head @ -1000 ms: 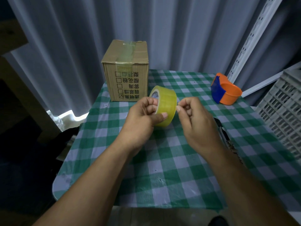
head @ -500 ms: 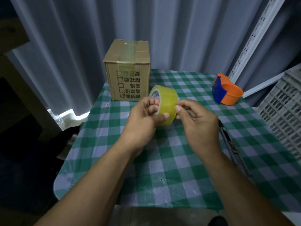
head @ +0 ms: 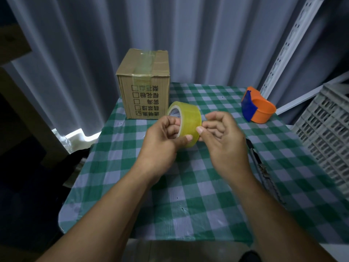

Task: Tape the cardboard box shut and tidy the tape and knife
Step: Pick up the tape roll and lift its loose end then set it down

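Observation:
A yellowish roll of clear tape [head: 188,120] is held upright above the table by my left hand [head: 162,142], fingers through its core and thumb on the outer face. My right hand [head: 222,138] is at the roll's right side, its thumb tip touching the tape surface and the fingers curled. The cardboard box [head: 145,87] stands at the table's back left, flaps down, with tape running over its top and down the front. A dark utility knife [head: 264,169] lies on the cloth to the right, partly hidden behind my right forearm.
The table carries a green-and-white checked cloth [head: 188,195]. An orange and blue tape dispenser [head: 256,108] sits at the back right. A grey plastic crate [head: 328,133] stands at the right edge. Grey curtains hang behind, and a white perforated rail [head: 290,42] leans there.
My right thumb has slid along the roll's outer face and the hand has turned slightly. The left hand keeps its hold on the roll.

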